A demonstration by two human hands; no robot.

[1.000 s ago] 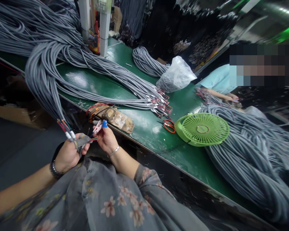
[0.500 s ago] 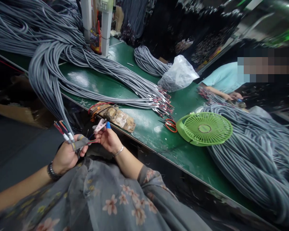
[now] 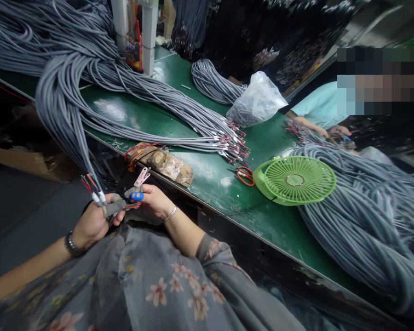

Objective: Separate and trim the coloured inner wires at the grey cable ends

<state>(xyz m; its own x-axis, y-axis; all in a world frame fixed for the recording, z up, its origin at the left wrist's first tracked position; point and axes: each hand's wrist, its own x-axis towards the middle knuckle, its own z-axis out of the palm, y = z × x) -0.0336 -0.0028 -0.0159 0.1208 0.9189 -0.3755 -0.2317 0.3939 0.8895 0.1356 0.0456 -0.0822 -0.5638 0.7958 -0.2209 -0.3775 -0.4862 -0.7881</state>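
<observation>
My left hand [image 3: 94, 220], some fingers wrapped in grey tape, is closed around grey cables [image 3: 89, 158]. Two white-collared cable ends [image 3: 98, 197] with bare coloured wires stick up from it. More thin red and green wires [image 3: 133, 206] run from its fingertips towards my right hand [image 3: 155, 201]. That hand is closed, a blue cover on its thumb, and a pale pink clip like a clothespin [image 3: 142, 177] stands up from its fingers. Whether the fingers also pinch the wires is hard to make out.
Long bundles of grey cable [image 3: 152, 94] lie across the green table [image 3: 207, 170]. By its edge sits a taped wooden block [image 3: 170, 168]. Orange-handled scissors [image 3: 244, 176], a green fan [image 3: 294, 180] and a plastic bag [image 3: 257, 101] lie farther right. A co-worker's hands [image 3: 340, 132] handle cable ends.
My right thumb has come down over the fingers, closer to my left hand, and the pink clip has turned more upright. My left hand keeps its hold on the cables.
</observation>
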